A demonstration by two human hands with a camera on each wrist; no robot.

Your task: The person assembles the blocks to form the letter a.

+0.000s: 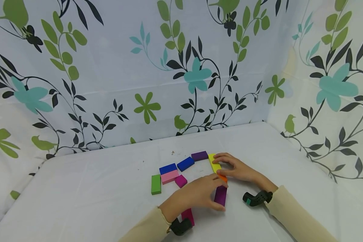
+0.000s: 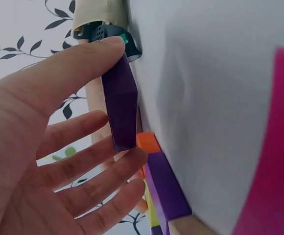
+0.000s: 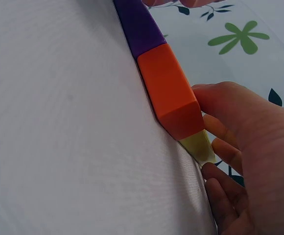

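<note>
Fingers (image 2: pixel 132 160) at purple blk (image 2: pixel 122 110) edge, tbl (image 1: pixel 96 198) — roomy

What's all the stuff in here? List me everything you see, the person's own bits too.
Green block: 1, green, leftmost
Pink block: 1, pink, right of green
Blue blocks: 2, blue, behind pink and just right
Magenta blocks: 2, magenta, mid-group and nearest the person
Yellow block: 1, yellow, right side
Orange block: 1, orange, near end of yellow
Purple blocks: 3, purple, one at back, one against orange, one held
Table surface: 1, white, beneath blocks
Specks: several, brown, behind blocks
Backdrop: 1, white with green, teal, black prints, around table
Wristbands: 2, black, wrists
Sleeves: 2, cream, forearms
Left hand: 1, bare, holding a purple block
Right hand: 1, bare, fingers on yellow block
</note>
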